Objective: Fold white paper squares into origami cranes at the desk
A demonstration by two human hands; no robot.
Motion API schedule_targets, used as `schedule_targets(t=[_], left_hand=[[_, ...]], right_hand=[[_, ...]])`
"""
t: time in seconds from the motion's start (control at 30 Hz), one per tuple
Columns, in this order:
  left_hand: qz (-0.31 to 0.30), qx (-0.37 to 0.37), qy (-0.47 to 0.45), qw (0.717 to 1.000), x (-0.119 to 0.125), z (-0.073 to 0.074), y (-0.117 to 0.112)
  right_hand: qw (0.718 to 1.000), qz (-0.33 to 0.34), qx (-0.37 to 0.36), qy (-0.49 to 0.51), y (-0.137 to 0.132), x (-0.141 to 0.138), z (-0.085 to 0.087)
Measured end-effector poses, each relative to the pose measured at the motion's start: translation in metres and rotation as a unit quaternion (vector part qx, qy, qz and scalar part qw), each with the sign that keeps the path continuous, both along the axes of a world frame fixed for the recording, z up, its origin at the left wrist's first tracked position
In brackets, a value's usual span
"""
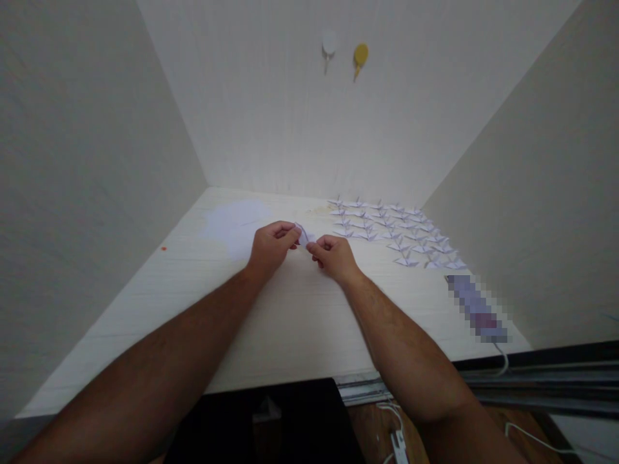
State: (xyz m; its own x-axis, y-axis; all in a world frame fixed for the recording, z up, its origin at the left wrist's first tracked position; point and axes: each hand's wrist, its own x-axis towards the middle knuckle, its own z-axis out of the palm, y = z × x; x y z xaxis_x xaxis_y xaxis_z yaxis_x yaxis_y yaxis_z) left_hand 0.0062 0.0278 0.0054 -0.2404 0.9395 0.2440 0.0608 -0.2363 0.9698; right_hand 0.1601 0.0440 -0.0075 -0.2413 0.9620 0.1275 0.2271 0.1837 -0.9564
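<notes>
Between my two hands, above the middle of the white tabletop [290, 335], is a small folded piece of white paper [304, 237]. My left hand [276, 243] pinches its left side between thumb and fingers. On the other side, my right hand [333, 254] grips the paper's lower right edge with thumb and forefinger. The fingertips cover part of the folds. To the right of my right hand, several folded white paper cranes [387, 225] stand in rows. Left of my left hand lies a pale patch of white paper [232, 222], its single sheets hard to tell apart.
A blurred-out flat device [476, 309] with a white cable [505, 361] lies near the right edge. A small orange spot [164, 249] is at the left. White [329, 44] and yellow [360, 54] hooks hang on the back wall. Walls enclose the table on three sides.
</notes>
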Motion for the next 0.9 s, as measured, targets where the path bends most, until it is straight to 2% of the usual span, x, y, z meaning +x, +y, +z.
schedule_targets(t=[0.17,0.3,0.73,0.83,0.9], left_hand=[[0.036,0.002,0.041,0.999,-0.001,0.003,0.0],[0.034,-0.012,0.041,0.999,-0.002,0.002,0.001],[-0.011,-0.047,-0.132,0.99,-0.003,-0.011,0.009],[-0.04,-0.055,-0.156,0.985,-0.004,-0.009,0.008],[-0.083,-0.069,-0.18,0.978,-0.005,-0.007,0.006]], right_hand=[[0.999,0.015,0.036,-0.03,0.003,0.0,-0.006],[0.998,0.01,0.037,-0.046,0.003,0.001,-0.005],[0.998,0.02,0.043,-0.045,-0.002,0.002,0.002],[0.998,0.014,0.043,-0.034,-0.004,0.001,0.002],[0.999,0.002,0.043,-0.018,-0.005,0.001,0.003]])
